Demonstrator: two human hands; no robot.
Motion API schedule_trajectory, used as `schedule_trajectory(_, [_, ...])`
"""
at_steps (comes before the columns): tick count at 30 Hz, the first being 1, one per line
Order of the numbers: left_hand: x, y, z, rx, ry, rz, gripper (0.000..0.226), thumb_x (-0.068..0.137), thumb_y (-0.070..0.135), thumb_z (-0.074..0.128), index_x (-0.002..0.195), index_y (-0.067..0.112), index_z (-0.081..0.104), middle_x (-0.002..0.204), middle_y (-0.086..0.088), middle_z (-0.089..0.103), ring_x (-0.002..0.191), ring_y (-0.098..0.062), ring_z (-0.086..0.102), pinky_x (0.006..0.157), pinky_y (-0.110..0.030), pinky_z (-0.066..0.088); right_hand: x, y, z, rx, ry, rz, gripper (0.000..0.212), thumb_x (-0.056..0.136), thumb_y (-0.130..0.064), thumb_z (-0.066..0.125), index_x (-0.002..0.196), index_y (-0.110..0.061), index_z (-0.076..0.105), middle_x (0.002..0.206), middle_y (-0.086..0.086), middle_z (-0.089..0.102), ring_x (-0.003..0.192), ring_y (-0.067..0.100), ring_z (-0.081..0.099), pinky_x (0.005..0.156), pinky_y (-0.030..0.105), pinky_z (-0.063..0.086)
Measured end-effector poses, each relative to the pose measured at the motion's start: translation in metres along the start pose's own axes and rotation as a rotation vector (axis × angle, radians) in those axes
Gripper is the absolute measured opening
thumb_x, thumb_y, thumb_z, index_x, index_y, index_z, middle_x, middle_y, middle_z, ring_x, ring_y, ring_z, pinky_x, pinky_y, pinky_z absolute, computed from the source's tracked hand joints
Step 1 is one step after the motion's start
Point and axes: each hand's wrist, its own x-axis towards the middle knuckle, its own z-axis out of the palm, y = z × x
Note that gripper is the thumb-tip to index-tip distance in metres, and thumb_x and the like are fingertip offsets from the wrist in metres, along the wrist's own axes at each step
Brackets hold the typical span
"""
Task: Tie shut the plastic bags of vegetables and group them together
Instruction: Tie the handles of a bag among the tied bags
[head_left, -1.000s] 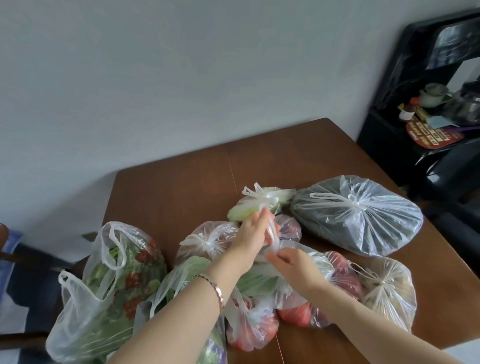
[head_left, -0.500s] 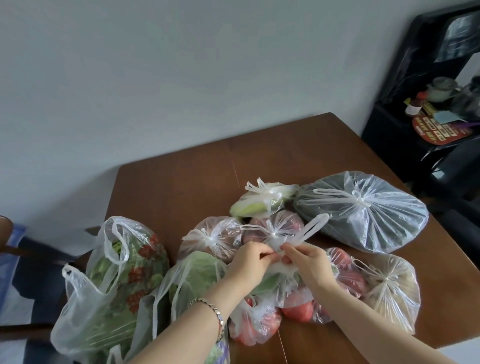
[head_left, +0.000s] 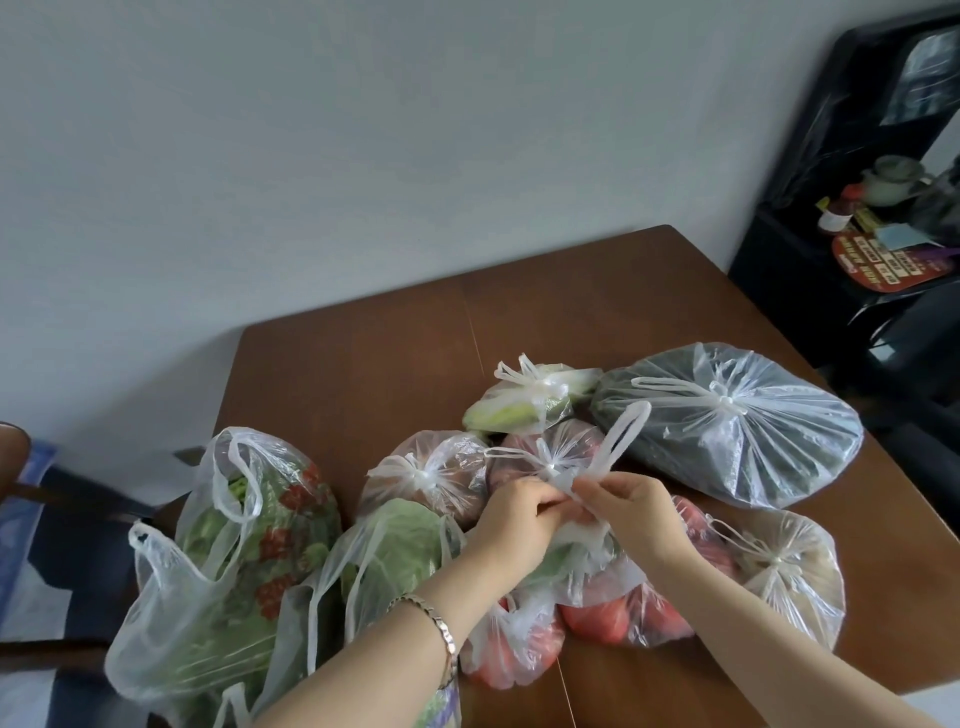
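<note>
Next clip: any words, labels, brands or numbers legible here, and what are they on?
No text reads clearly.
Red card on the black shelf: rows of yellow characters, too blurred to read.
Red-capped bottle beside it: label too small to read.
Plastic bags: no lettering visible.

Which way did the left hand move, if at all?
Yes. The left hand came toward the person, uncovering the tied reddish bag behind it.

L hand (head_left: 514, 519) & R hand (head_left: 631, 512) bare; L forearm (head_left: 384, 649) & R forearm (head_left: 753, 623) bare too, right to near frame edge. L wrist: slim metal link bracelet (head_left: 440, 630), flat silvery links w/ pinkish sheen, watch-strap style.
</note>
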Motion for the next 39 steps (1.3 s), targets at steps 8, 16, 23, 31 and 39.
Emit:
schedule_trajectory(8, [0.004, 0.007, 0.006, -0.148, 0.046, -0.221, 0.02, 0.087, 0.026, 0.06, 0.093, 0.012, 0.074, 0.085, -0.005, 0.072, 0.076, -0.013, 0.059, 0.07, -0.025, 0.045, -0.006, 0.004, 0.001, -0.237, 0.078, -0.218, 0.023, 0.088, -0.017, 0.059, 0.111, -0.019, 0.056, 0.067, -0.006, 0.062, 0.049, -0.005, 0.053, 0.049, 0.005, 0.039])
schedule_trajectory(16, [0.002, 0.002, -0.004, 0.052, -0.162, -0.116, 0.026, 0.092, 0.028, 0.053, 0.088, 0.009, 0.071, 0.063, 0.002, 0.056, 0.059, -0.008, 0.047, 0.054, -0.02, 0.034, -0.006, 0.008, -0.016, -0.802, -0.263, -0.505, 0.025, 0.094, -0.018, 0.048, 0.111, -0.014, 0.065, 0.09, -0.003, 0.049, 0.076, 0.01, 0.052, 0.068, 0.012, 0.038])
schedule_trajectory(23, [-0.005, 0.0, 0.004, 0.101, -0.004, 0.016, 0.027, 0.091, 0.034, 0.055, 0.096, 0.013, 0.07, 0.094, -0.005, 0.069, 0.082, -0.014, 0.059, 0.071, -0.023, 0.041, -0.001, 0.003, -0.014, -0.773, -0.197, -0.429, 0.022, 0.094, -0.018, 0.049, 0.096, -0.007, 0.068, 0.096, -0.001, 0.054, 0.083, 0.011, 0.053, 0.069, 0.01, 0.039])
schedule_trajectory(31, [-0.003, -0.012, 0.016, 0.178, 0.155, 0.177, 0.031, 0.094, 0.03, 0.049, 0.1, 0.005, 0.067, 0.1, -0.007, 0.063, 0.092, -0.02, 0.059, 0.074, -0.019, 0.037, 0.0, 0.008, -0.011, -0.267, -0.099, -0.207, 0.008, 0.081, -0.011, 0.068, 0.084, -0.017, 0.067, 0.077, -0.006, 0.068, 0.071, 0.007, 0.061, 0.062, 0.012, 0.044])
schedule_trajectory(39, [-0.006, -0.015, 0.014, 0.007, 0.207, 0.268, 0.034, 0.089, 0.031, 0.05, 0.095, 0.003, 0.07, 0.086, -0.004, 0.064, 0.084, -0.01, 0.055, 0.077, -0.018, 0.046, 0.002, -0.005, -0.031, 0.566, -0.523, 0.255, 0.013, 0.068, 0.009, 0.058, 0.069, -0.001, 0.066, 0.066, 0.012, 0.068, 0.061, 0.018, 0.066, 0.057, 0.022, 0.054])
